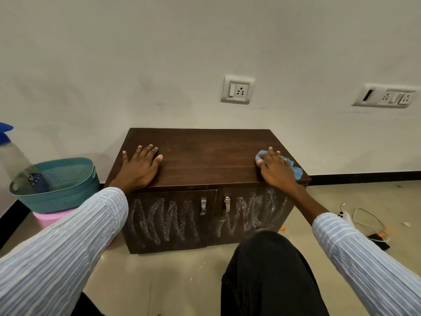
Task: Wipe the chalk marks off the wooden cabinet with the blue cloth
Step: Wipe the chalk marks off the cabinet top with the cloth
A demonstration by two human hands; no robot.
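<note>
Our right hand (274, 166) lies flat, pressing the blue cloth (293, 167) onto the wooden cabinet (205, 156) top to rub it. Our left hand (141, 165), fingers spread, probably steadies us. Chalk marks (166, 222) cover both doors.

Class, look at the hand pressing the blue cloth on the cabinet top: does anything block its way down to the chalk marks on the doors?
Nothing visible does. The right hand holds the blue cloth near the top's front edge, directly above the chalk marks on the right door.
</note>
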